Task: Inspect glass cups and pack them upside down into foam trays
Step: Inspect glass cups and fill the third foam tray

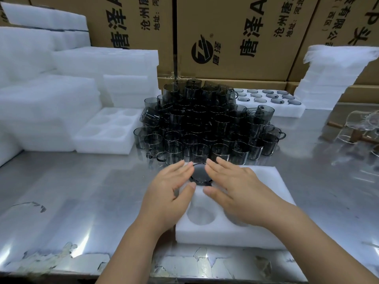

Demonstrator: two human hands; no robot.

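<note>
**Smoked cup seated base-up in the near foam tray**

Cardboard cartons [235, 37] wall the back, with white foam stacks [41, 89] to the left. On the steel surface [71, 191] stands a heap of dark glass cups [205, 124], an empty six-hole tray [106, 132] to its left and a filled tray [272, 101] behind on the right. The near foam tray [262, 181] holds one inverted cup [200, 174] in a far hole. Left hand [170, 191] and right hand [238, 191] flank it, fingers spread flat, gripping nothing.
</note>
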